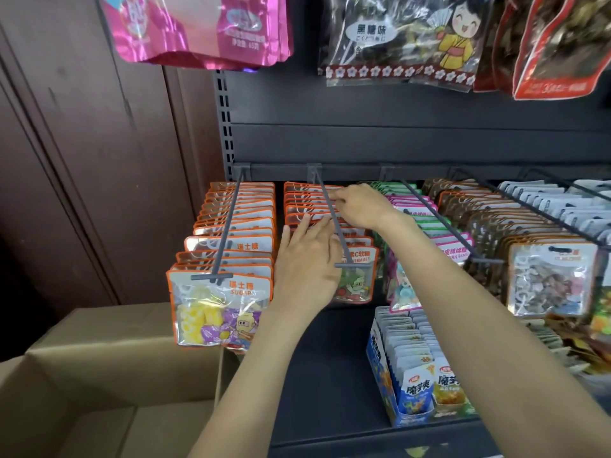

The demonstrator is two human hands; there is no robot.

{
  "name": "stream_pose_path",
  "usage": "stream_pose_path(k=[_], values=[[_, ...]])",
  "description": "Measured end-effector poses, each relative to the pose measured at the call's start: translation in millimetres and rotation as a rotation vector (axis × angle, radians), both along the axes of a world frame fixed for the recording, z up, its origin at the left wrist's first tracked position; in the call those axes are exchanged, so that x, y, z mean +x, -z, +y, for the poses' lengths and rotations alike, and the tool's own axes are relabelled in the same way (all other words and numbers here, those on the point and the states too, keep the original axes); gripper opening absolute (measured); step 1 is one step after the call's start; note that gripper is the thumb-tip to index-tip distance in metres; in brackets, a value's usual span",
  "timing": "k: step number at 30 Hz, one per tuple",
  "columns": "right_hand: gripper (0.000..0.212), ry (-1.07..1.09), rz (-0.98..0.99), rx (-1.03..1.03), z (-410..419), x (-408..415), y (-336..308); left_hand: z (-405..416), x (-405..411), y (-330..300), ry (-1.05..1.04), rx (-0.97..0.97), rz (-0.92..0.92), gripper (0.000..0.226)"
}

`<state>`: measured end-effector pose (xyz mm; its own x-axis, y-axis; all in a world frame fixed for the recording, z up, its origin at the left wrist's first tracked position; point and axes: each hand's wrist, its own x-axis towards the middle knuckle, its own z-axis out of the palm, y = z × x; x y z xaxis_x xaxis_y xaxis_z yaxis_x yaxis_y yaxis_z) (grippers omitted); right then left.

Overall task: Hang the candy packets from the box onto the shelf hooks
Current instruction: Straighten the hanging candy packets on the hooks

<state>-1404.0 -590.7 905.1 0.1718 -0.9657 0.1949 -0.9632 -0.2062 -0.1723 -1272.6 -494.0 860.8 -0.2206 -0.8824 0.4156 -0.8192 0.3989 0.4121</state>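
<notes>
My left hand point(305, 256) lies flat on orange-edged packets point(355, 276); right hand point(358, 206) pinches one on the hook point(330, 213). Cardboard box point(109, 352) below left; dark shelf point(330, 358).

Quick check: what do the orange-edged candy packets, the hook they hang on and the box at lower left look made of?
Candy packets: glossy clear plastic film, sweets visible through it, with glare.
Hook: looks like grey-coated metal rod, thin, straight and matte, though plastic is possible.
Box: plain brown corrugated cardboard, matte with folded flaps.

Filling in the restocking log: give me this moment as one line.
stage: packets going on hook | left hand: flat against orange-edged packets | right hand: pinching packet tops at second hook | cardboard box: lower left, open
</notes>
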Motion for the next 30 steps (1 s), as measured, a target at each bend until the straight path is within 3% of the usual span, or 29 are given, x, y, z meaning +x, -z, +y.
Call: stream_pose_path(k=[4, 9, 14, 19, 23, 27, 30], values=[[0.041, -0.022, -0.023, -0.001, 8, 0, -3, 5, 0, -4, -0.018, 0.002, 0.046, 0.045], [0.039, -0.068, -0.168, -0.154, 32, -10, -14, 24, 1, -20, -0.07, 0.002, 0.32, 0.061], [0.03, -0.192, -0.31, -0.342, 89, -8, -46, 76, 19, -39, -0.067, -0.294, 0.35, 0.048], [0.026, -0.415, -0.349, -0.269, 115, 20, -63, 105, 78, -57, -0.12, -0.58, 0.28, 0.03], [0.026, -0.506, -0.172, -0.111, 104, 53, -63, 82, 142, -60, -0.093, -0.512, 0.234, 0.024], [0.033, -0.508, -0.037, -0.007, 79, 75, -60, 33, 189, -52, -0.097, -0.243, 0.25, 0.025], [0.044, -0.459, 0.186, 0.042, 56, 87, -54, -3, 199, -43, -0.04, -0.078, 0.302, 0.029]])
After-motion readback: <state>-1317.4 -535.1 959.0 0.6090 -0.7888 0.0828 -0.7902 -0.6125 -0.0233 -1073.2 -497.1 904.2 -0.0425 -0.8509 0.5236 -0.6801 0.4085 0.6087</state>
